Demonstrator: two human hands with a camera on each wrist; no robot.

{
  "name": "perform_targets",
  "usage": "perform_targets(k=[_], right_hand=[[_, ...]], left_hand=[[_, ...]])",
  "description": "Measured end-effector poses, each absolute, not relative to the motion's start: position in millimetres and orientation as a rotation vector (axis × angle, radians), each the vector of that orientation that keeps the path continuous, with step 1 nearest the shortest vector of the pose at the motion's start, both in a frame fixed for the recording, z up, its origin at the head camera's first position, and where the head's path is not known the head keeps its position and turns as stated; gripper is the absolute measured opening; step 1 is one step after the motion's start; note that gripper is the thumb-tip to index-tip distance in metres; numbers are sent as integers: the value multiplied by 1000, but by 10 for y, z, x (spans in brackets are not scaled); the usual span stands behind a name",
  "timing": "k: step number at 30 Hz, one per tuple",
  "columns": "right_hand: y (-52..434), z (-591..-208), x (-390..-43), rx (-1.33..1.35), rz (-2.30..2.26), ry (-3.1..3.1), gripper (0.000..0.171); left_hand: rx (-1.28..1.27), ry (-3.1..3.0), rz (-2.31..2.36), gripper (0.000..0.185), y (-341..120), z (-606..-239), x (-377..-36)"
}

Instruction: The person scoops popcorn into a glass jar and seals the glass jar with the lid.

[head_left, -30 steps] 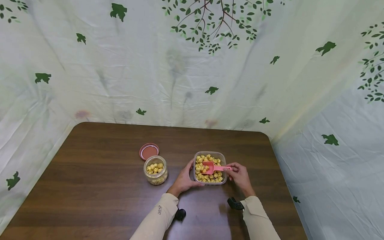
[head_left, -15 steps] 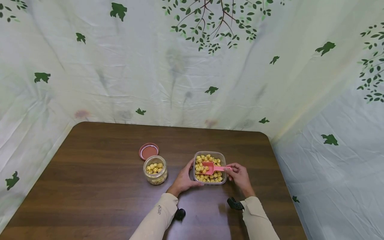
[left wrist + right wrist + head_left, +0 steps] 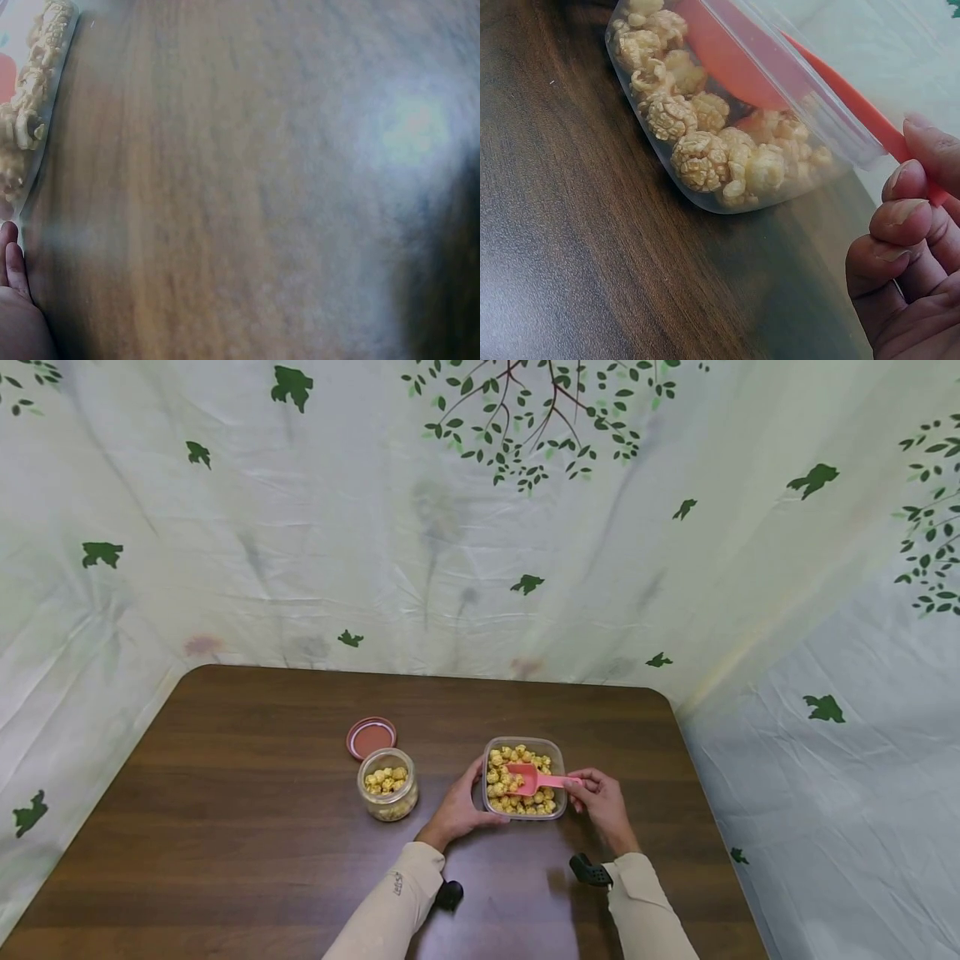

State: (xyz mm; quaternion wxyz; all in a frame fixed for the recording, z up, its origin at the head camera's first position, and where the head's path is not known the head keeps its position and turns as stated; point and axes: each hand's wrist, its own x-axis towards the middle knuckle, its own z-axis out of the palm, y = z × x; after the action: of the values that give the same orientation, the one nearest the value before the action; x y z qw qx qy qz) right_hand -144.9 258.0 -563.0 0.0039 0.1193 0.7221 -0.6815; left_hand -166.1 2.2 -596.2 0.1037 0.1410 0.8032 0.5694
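A clear plastic tub (image 3: 557,752) of yellow popcorn (image 3: 504,787) sits near the table's middle. My left hand (image 3: 459,808) holds the tub's left side, fingers curled along its wall; only a fingertip (image 3: 9,259) shows in the left wrist view beside the tub (image 3: 41,112). My right hand (image 3: 602,802) pinches the handle of a pink scoop (image 3: 534,778), whose bowl lies in the popcorn. The right wrist view shows the scoop (image 3: 735,64) through the tub wall (image 3: 795,97), popcorn (image 3: 705,157) beneath it, and my curled fingers (image 3: 907,225) on the handle.
A small glass jar (image 3: 387,785) partly filled with popcorn stands left of the tub, its reddish lid (image 3: 371,737) lying just behind it. The brown wooden table (image 3: 225,827) is ringed by a leaf-printed white cloth backdrop (image 3: 450,527).
The scoop has shifted slightly within the popcorn; both hands stay where they were.
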Motion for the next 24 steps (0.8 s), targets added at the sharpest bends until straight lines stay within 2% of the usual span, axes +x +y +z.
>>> perform_targets(k=[12,24], right_hand=[[2630,-5667,-1417,440,-2239,2187,19],[2670,-5680,-1387,427,-2371,2110,7]], left_hand=[[420,2365,1685,112,15,-5949,-1668],[428,2353,1693,113,12,-5961,-1663]])
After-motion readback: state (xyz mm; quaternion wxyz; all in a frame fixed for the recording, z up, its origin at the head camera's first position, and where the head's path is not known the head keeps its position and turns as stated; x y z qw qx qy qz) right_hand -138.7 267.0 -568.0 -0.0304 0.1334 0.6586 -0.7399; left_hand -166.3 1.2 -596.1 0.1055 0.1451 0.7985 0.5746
